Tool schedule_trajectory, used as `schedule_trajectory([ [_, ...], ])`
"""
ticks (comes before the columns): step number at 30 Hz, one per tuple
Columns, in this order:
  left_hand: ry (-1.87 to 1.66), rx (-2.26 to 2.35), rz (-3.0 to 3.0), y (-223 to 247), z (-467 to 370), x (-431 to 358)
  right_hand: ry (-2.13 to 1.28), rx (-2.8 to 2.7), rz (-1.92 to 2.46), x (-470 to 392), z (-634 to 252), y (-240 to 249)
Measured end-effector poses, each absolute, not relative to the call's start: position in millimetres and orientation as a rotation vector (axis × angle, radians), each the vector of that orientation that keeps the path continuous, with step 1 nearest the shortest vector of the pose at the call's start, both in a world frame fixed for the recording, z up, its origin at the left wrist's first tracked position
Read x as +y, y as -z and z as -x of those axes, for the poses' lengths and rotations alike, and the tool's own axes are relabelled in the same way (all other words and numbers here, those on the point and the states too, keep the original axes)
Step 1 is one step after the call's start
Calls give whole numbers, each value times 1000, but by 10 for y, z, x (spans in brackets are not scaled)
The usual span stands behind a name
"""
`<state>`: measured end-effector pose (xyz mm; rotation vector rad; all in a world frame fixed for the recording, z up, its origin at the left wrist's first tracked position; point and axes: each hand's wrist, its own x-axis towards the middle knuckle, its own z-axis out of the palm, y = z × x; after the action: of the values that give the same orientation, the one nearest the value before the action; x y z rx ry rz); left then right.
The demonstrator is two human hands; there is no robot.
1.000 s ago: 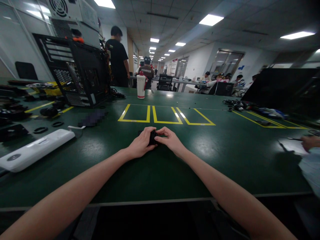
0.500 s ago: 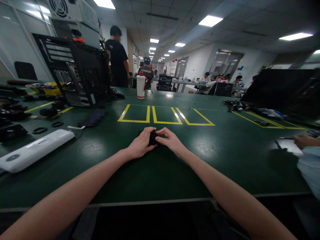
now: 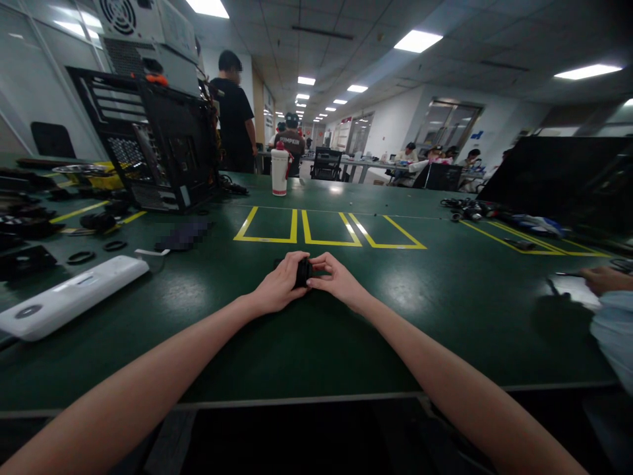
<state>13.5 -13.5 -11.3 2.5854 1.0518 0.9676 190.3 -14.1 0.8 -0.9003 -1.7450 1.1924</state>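
Between my two hands is a small black part [image 3: 302,272], round and stubby with a ridged edge; its exact kind is too dark to make out. My left hand [image 3: 279,284] wraps around its left side, thumb below and fingers over the top. At its right end, my right hand [image 3: 336,278] pinches the rim between thumb and bent fingertips. Both hands are low over the green table [image 3: 316,349], close to the yellow tape outlines [image 3: 332,244]. My fingers and palm hide much of the black part.
A white power strip [image 3: 74,297] lies to the left, near black rings [image 3: 80,257]. Behind it stands an open black computer case [image 3: 168,145]. A white cup [image 3: 279,175] is at the far side. At right, another person's hand [image 3: 601,280] is by a bright sheet.
The fingers of my right hand have shifted slightly at the right end of the black part, and more of that end shows. My left hand stays in place.
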Motion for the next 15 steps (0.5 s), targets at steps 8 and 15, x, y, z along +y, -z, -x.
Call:
schedule_trajectory([
  [8, -1014, 1003, -2590, 125, -144, -119, -1194, -1684, 929, -120, -1862, 13],
  [15, -988, 1021, -2583, 117, -135, -132, -1267, -1706, 886, -125, -1886, 0],
])
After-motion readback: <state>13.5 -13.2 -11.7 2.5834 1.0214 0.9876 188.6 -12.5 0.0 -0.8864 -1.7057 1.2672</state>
